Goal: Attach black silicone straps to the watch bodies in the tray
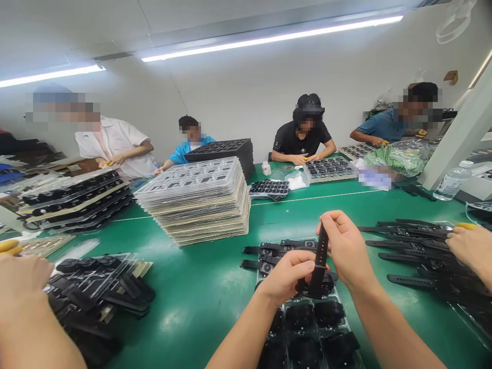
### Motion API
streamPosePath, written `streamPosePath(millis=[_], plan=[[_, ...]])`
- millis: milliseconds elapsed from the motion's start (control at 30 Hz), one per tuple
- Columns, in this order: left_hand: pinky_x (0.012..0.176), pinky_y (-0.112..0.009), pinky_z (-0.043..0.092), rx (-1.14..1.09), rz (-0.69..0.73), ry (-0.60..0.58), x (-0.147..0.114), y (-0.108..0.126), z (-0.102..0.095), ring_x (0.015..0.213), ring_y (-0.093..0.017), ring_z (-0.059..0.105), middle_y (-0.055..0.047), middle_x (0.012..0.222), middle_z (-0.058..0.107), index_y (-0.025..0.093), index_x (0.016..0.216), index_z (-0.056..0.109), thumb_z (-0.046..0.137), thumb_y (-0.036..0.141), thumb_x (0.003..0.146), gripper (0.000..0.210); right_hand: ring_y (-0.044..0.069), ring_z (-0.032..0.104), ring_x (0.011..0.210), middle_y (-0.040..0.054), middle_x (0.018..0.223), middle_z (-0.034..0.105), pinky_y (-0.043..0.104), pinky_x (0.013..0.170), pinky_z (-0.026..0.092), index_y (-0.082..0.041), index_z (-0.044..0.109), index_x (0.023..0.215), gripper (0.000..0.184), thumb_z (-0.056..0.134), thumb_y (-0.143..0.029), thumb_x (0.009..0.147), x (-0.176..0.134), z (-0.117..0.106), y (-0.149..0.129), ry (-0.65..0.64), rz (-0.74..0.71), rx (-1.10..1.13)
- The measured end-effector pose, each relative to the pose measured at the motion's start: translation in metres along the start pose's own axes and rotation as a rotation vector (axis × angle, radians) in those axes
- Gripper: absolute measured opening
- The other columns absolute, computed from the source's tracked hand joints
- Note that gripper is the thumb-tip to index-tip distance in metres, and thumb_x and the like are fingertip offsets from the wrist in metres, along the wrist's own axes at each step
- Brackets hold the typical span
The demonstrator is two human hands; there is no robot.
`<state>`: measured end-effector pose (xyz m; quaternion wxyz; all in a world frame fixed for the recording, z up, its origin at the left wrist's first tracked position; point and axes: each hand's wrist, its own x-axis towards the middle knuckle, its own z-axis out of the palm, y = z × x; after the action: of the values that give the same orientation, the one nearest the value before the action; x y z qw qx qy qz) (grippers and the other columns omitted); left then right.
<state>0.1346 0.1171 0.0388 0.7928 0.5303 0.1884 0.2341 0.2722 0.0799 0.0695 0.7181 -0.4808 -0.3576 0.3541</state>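
Note:
Between my two hands a black smartwatch (321, 251) is held up, its holed strap standing nearly upright. My right hand (348, 246) is closed, thumb and fingers pinching the strap's upper end. Lower down, my left hand (288, 277) is closed around the watch near the strap's base; its fingertips are partly hidden. Beneath both hands lies a clear plastic tray (282, 312) with black watches in its pockets. At the tray's far end, several watches (269, 256) lie with straps sticking out to the left.
Tall stacked trays (196, 205) stand on the green table (196, 292). Watches on trays lie left (103, 292) and right (418, 251), beside co-workers' hands (23, 287) (471, 248) with yellow finger covers. A water bottle (453, 182) stands far right. Several people work opposite.

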Motion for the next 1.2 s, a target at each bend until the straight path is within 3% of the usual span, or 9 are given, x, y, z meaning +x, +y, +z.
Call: streamPosePath(millis=[467,833,967,1033,1133,1200], plan=[[0.048,-0.022,0.027,-0.002,-0.01,-0.057,0.004,-0.004,-0.003,0.05,-0.009,0.038,0.002,0.053,0.046,0.011,0.072,0.077,0.083,0.061,0.064,0.051,0.009,0.04,0.048,-0.0041,0.07,0.059,0.02,0.042,0.034,-0.021,0.058,0.08,0.037,0.075,-0.054,0.084,0.003,0.0,-0.004,-0.007,0.058,0.093],[0.056,-0.023,0.037,0.078,0.047,0.021,0.003,-0.004,-0.001,0.057,-0.011,0.048,-0.003,0.063,0.064,0.011,0.081,0.081,0.083,0.055,0.068,0.045,0.009,0.04,0.05,-0.004,0.072,0.056,0.021,0.043,0.034,-0.022,0.056,0.085,0.035,0.069,-0.054,0.09,0.006,-0.002,0.0,-0.017,0.006,0.042],[0.079,-0.029,0.05,0.536,0.271,0.287,-0.005,0.01,0.0,0.083,-0.02,0.066,-0.007,0.091,0.077,0.016,0.099,0.079,0.073,0.034,0.084,0.024,0.013,0.048,0.057,-0.0013,0.086,0.06,0.025,0.049,0.041,-0.025,0.056,0.114,0.038,0.061,-0.056,0.094,0.003,-0.005,-0.002,-0.028,-0.113,-0.079],[0.086,-0.032,0.051,0.834,0.447,0.436,-0.01,0.017,-0.002,0.093,-0.022,0.067,-0.008,0.102,0.077,0.018,0.106,0.075,0.067,0.028,0.09,0.021,0.017,0.056,0.066,0.0013,0.092,0.064,0.028,0.056,0.045,-0.025,0.056,0.125,0.045,0.065,-0.055,0.092,-0.002,-0.005,-0.004,-0.11,-0.16,-0.228],[0.084,-0.033,0.053,1.131,0.692,0.512,-0.017,0.022,-0.005,0.093,-0.022,0.067,-0.008,0.102,0.075,0.018,0.113,0.069,0.06,0.024,0.096,0.021,0.021,0.061,0.073,0.0034,0.084,0.068,0.03,0.064,0.047,-0.021,0.068,0.107,0.035,0.066,-0.053,0.09,-0.009,-0.002,-0.004,-0.278,-0.14,-0.395],[0.082,-0.032,0.054,1.24,0.815,0.515,-0.019,0.021,-0.006,0.091,-0.021,0.067,-0.008,0.1,0.074,0.018,0.116,0.066,0.058,0.02,0.097,0.02,0.021,0.06,0.07,0.0033,0.074,0.067,0.03,0.063,0.047,-0.02,0.069,0.086,0.035,0.063,-0.054,0.092,-0.009,0.001,-0.001,-0.3,-0.088,-0.36]])
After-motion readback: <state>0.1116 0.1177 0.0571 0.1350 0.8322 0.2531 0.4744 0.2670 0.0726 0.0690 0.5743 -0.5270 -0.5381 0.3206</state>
